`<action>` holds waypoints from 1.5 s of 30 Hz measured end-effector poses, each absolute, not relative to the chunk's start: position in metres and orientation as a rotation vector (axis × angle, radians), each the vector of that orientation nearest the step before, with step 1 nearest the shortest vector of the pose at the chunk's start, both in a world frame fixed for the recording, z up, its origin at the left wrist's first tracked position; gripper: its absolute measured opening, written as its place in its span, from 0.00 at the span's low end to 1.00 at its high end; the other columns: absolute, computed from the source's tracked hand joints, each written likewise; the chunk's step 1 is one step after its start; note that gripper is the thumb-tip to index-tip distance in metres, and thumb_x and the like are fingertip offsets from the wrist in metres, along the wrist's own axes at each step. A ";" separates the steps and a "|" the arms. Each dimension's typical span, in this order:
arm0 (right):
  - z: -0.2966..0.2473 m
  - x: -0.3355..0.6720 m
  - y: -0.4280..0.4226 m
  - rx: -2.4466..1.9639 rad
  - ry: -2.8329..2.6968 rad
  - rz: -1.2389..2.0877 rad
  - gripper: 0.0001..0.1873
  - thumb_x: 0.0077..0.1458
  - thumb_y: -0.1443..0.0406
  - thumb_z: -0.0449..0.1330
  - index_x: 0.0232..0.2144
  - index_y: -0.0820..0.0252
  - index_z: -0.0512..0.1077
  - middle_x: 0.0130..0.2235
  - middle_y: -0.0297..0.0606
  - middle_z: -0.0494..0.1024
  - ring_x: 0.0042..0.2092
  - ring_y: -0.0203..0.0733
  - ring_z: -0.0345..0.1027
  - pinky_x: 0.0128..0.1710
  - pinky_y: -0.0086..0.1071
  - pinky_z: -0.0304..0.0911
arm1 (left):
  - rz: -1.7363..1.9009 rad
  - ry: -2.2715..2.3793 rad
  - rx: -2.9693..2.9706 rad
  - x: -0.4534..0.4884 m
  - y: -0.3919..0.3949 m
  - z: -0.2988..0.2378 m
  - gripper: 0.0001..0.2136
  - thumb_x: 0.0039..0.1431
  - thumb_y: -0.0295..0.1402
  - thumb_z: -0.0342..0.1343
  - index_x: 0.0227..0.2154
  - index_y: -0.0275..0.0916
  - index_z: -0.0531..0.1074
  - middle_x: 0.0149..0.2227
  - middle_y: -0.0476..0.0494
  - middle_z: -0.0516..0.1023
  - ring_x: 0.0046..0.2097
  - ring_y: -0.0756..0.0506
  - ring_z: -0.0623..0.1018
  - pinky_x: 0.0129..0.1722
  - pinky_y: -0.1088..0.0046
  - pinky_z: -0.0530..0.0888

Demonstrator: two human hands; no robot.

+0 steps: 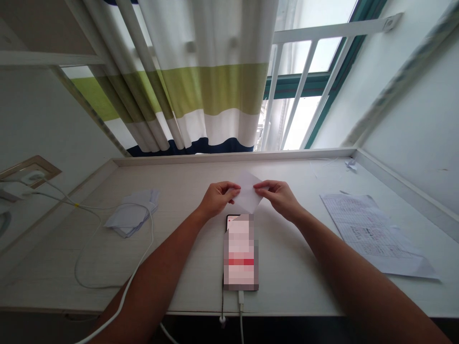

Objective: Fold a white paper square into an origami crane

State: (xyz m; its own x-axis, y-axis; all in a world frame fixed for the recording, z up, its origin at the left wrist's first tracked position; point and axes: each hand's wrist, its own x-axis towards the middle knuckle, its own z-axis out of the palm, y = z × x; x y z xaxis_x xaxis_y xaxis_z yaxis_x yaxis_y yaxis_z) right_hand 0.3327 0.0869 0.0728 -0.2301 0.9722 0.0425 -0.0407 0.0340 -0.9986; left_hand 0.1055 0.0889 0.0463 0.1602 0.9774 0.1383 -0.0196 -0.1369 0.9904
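Observation:
A small white sheet of paper (pixel 248 193) is held up over the desk, one corner pointing toward me. My left hand (pixel 219 198) pinches its left side between thumb and fingers. On the opposite side my right hand (pixel 278 196) grips it the same way. Just below the paper lies a phone (pixel 241 253), its lit screen blurred out, with a white cable plugged into its near end. Whether the sheet carries a crease I cannot tell.
A stack of white paper pieces (pixel 131 215) lies left, beside a looping white cable (pixel 152 229) from the wall socket (pixel 34 177). Printed sheets (pixel 373 231) rest right; a crumpled scrap (pixel 350 165) sits in the far right corner. A curtain (pixel 215 91) hangs behind the desk (pixel 287 286).

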 end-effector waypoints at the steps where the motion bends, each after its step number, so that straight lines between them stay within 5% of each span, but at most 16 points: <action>1: 0.073 0.335 0.088 -1.021 -1.363 1.371 0.13 0.46 0.58 0.73 0.34 0.58 0.84 0.40 0.44 0.84 0.43 0.49 0.75 0.45 0.44 0.70 | 1.179 0.996 1.404 0.103 0.088 0.047 0.14 0.53 0.41 0.69 0.38 0.37 0.84 0.33 0.43 0.83 0.31 0.49 0.76 0.31 0.72 0.76; 7: 0.075 0.355 0.097 -0.870 -1.408 1.496 0.15 0.47 0.65 0.71 0.40 0.54 0.85 0.44 0.40 0.84 0.46 0.46 0.75 0.50 0.44 0.69 | 1.064 0.848 1.631 0.090 0.086 0.053 0.20 0.54 0.33 0.68 0.51 0.41 0.81 0.48 0.39 0.82 0.44 0.46 0.80 0.46 0.68 0.77; 12: 0.079 0.360 0.096 -0.781 -1.544 1.454 0.17 0.48 0.59 0.74 0.42 0.51 0.85 0.48 0.41 0.82 0.50 0.46 0.75 0.54 0.47 0.70 | 1.179 0.864 1.654 0.090 0.088 0.053 0.14 0.52 0.36 0.71 0.43 0.42 0.85 0.44 0.40 0.85 0.45 0.43 0.82 0.48 0.64 0.78; 20: 0.083 0.360 0.096 -0.836 -1.632 1.305 0.14 0.49 0.54 0.74 0.36 0.52 0.86 0.38 0.39 0.83 0.43 0.45 0.75 0.48 0.44 0.70 | 1.291 0.965 1.603 0.095 0.083 0.054 0.11 0.50 0.39 0.73 0.36 0.41 0.86 0.39 0.39 0.87 0.42 0.41 0.84 0.47 0.63 0.78; 27: 0.081 0.355 0.094 -0.902 -1.546 1.274 0.17 0.44 0.52 0.76 0.31 0.58 0.84 0.39 0.42 0.84 0.41 0.46 0.75 0.46 0.43 0.71 | 1.314 0.956 1.502 0.099 0.086 0.051 0.12 0.50 0.41 0.72 0.31 0.38 0.85 0.45 0.36 0.86 0.47 0.40 0.83 0.51 0.61 0.77; 32: 0.077 0.348 0.093 -0.920 -1.406 1.284 0.20 0.42 0.53 0.78 0.32 0.59 0.82 0.34 0.42 0.85 0.38 0.46 0.79 0.48 0.47 0.72 | 1.369 0.950 1.355 0.105 0.086 0.051 0.14 0.46 0.40 0.75 0.31 0.35 0.81 0.33 0.41 0.85 0.36 0.44 0.84 0.43 0.64 0.79; 39: 0.080 0.342 0.088 -0.931 -1.374 1.266 0.26 0.42 0.52 0.78 0.36 0.58 0.73 0.35 0.42 0.86 0.35 0.46 0.80 0.42 0.45 0.74 | 1.266 0.891 1.300 0.108 0.083 0.054 0.28 0.49 0.36 0.74 0.53 0.36 0.75 0.35 0.45 0.84 0.33 0.47 0.83 0.39 0.66 0.80; 45: 0.080 0.338 0.085 -0.978 -1.371 1.228 0.27 0.42 0.51 0.77 0.38 0.57 0.72 0.35 0.41 0.85 0.34 0.46 0.80 0.41 0.45 0.75 | 1.156 0.874 1.326 0.110 0.081 0.051 0.24 0.48 0.35 0.73 0.50 0.37 0.79 0.41 0.40 0.84 0.38 0.45 0.83 0.44 0.62 0.79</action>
State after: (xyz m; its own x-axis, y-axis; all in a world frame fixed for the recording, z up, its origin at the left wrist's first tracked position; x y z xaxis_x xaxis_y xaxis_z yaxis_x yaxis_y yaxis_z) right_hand 0.3381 0.0853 0.0801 -0.1624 0.9736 0.1607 -0.0530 0.1540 -0.9867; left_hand 0.1098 0.0808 0.0513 0.2469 0.9591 0.1385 -0.1278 -0.1095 0.9857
